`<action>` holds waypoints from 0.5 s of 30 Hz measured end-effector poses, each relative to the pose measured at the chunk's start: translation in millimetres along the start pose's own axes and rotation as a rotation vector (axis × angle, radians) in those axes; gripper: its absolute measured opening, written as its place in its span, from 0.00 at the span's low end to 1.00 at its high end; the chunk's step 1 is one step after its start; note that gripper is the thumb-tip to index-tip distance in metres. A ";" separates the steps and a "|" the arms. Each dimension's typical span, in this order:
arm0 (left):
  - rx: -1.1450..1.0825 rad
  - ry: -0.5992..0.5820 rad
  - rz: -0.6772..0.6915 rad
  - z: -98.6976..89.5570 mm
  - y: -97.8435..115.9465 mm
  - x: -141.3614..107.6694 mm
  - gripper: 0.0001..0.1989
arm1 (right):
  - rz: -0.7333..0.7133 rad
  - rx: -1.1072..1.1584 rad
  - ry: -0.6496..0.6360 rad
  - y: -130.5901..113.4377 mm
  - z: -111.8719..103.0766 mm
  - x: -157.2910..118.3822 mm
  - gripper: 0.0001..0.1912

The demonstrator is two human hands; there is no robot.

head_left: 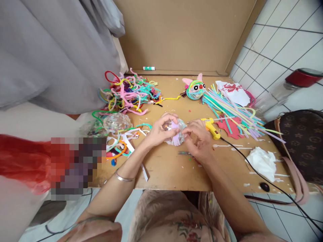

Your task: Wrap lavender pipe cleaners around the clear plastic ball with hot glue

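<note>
My left hand [165, 130] is wrapped round a clear, bumpy ball [179, 124] with lavender strips [176, 139] across its front. At the ball's right side is my right hand [199, 137], thumb and forefinger pinched together against its edge; whatever lies between those fingertips is too small to make out. Just beyond the right hand lies a yellow hot glue gun [212, 127], its cord running to the lower right. Scissors [184, 153] lie partly hidden under the right hand.
Tangled pipe cleaners [128, 90] are heaped at the back left, near another clear ball [117, 122]. A decorated ball with eyes and ears [195, 90] sits at the back. Straight pipe cleaners [234, 111], crumpled tissue [262, 163] and a brown bag [297, 144] are on the right.
</note>
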State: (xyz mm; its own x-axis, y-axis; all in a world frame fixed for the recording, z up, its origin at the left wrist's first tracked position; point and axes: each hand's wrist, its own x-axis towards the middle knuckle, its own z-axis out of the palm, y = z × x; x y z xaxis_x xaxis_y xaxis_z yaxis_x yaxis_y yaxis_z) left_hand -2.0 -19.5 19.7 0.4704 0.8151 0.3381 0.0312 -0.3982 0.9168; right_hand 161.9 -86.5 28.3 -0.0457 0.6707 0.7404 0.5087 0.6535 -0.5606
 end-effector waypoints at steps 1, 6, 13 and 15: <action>-0.001 -0.005 0.008 -0.5 -0.5 0.0 0.11 | -0.016 -0.019 -0.015 -0.3 -0.4 0.7 0.08; 0.020 -0.024 0.017 -3.0 -2.5 0.7 0.08 | -0.081 -0.077 -0.060 3.1 0.6 0.3 0.09; 0.048 -0.044 0.030 -4.5 -0.2 0.8 0.07 | -0.092 -0.109 -0.089 6.4 3.3 -1.1 0.09; 0.055 -0.049 0.034 -5.2 0.8 0.9 0.07 | -0.089 -0.112 -0.088 7.4 3.6 -1.2 0.09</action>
State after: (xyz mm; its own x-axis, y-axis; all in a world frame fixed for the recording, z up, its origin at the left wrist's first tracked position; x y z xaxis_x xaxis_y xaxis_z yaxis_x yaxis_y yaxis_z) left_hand -6.2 -16.9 21.9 0.5145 0.7798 0.3566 0.0620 -0.4486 0.8916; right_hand 162.6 -81.2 21.9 -0.1675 0.6428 0.7475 0.5916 0.6721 -0.4454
